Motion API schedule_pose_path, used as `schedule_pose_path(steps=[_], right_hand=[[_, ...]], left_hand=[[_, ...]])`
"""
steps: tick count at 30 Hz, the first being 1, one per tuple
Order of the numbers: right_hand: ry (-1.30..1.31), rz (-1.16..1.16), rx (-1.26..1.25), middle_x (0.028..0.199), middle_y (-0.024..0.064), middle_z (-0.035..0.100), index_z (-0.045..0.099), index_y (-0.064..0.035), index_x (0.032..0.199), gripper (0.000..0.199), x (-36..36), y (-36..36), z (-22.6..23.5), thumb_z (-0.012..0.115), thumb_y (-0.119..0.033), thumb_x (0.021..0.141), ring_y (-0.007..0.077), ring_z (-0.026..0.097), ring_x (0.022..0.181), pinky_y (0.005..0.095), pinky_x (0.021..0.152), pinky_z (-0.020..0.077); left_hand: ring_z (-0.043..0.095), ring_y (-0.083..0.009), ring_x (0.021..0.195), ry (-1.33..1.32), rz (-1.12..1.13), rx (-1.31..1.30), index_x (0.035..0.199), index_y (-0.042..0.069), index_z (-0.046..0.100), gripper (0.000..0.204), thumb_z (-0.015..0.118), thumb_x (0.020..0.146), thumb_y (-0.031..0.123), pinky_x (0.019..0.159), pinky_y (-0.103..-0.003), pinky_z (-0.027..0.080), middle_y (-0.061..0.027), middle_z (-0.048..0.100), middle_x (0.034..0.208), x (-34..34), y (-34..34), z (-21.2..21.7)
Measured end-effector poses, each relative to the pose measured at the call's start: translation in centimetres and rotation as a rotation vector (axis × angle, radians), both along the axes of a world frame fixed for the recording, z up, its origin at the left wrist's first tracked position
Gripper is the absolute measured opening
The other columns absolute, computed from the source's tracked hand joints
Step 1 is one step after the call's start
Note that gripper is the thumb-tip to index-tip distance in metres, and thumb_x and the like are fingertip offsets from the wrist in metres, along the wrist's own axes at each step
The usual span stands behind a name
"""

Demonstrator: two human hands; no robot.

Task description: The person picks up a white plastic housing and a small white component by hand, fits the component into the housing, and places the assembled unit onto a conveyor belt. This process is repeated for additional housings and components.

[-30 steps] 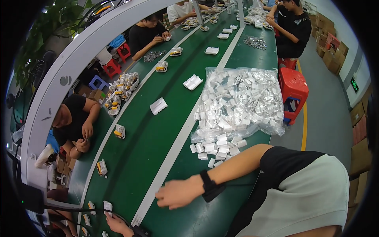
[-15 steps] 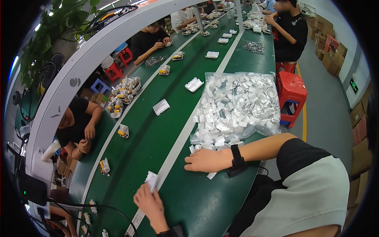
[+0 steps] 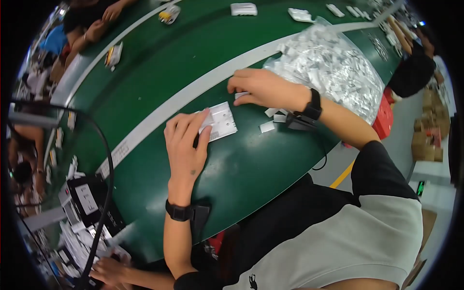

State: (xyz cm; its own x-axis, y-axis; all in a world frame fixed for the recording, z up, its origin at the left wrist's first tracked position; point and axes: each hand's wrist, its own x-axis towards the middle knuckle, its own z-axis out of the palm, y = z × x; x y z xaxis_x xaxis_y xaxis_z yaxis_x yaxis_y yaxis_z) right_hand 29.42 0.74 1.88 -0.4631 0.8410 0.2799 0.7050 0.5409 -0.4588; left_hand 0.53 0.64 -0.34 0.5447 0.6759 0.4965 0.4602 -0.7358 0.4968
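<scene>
My left hand (image 3: 184, 142) is closed on a white rectangular plastic casing (image 3: 224, 122), which lies on the green bench. Part of the casing is hidden under my fingers. Just to the right and farther off, my right hand (image 3: 270, 88) has its thumb and fingers pinched on a small white plastic piece (image 3: 240, 95). A few similar loose white pieces (image 3: 267, 127) lie beside my right wrist. Past that wrist rests a large clear plastic bag (image 3: 333, 67) full of such small white pieces.
A pale strip (image 3: 181, 94) divides my bench from the green belt (image 3: 145, 89), where more white casings (image 3: 244, 9) lie. Yellow-and-white assemblies (image 3: 113, 55) line the far side. A black box (image 3: 94, 203) and dark cable (image 3: 108, 159) are at left. Other people work around the table.
My view has turned. My left hand has brought the white casing from near the strip onto my bench. My right hand has left the bag's edge with a small white piece and come close to the casing.
</scene>
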Motion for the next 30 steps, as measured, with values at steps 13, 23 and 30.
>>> schedule_pose_path(steps=[13,23,30], right_hand=[[-0.113,0.162,0.074,0.092,0.0060,0.061,0.065,-0.0062,0.093,0.010,-5.8,-1.8,3.4,0.071,-0.014,0.092,0.0286,0.060,0.091,0.0409,0.081,0.0490],[-0.090,0.176,0.004,0.085,0.0059,0.057,0.064,-0.0056,0.089,0.010,-6.8,-1.0,1.9,0.072,-0.011,0.091,0.0274,0.056,0.087,0.0400,0.077,0.0481],[0.057,0.136,-0.033,0.082,0.0065,0.057,0.064,-0.0047,0.088,0.011,-6.4,-1.5,0.9,0.073,-0.010,0.090,0.0279,0.055,0.086,0.0409,0.076,0.0478]], left_hand=[[0.062,-0.0212,0.083,-0.098,0.064,-0.215,0.092,0.009,0.074,0.009,0.079,0.085,0.009,0.082,-0.036,0.043,-0.0011,0.068,0.091,-0.2,-1.4,-0.2],[0.061,-0.0203,0.076,-0.089,0.098,-0.185,0.088,0.009,0.073,0.008,0.080,0.084,0.011,0.080,-0.034,0.041,0.0003,0.065,0.085,-0.1,-1.2,-0.4],[0.060,-0.0208,0.074,-0.088,0.097,-0.196,0.086,0.009,0.073,0.008,0.080,0.085,0.012,0.080,-0.035,0.041,0.0003,0.065,0.083,0.0,-0.9,-0.3]])
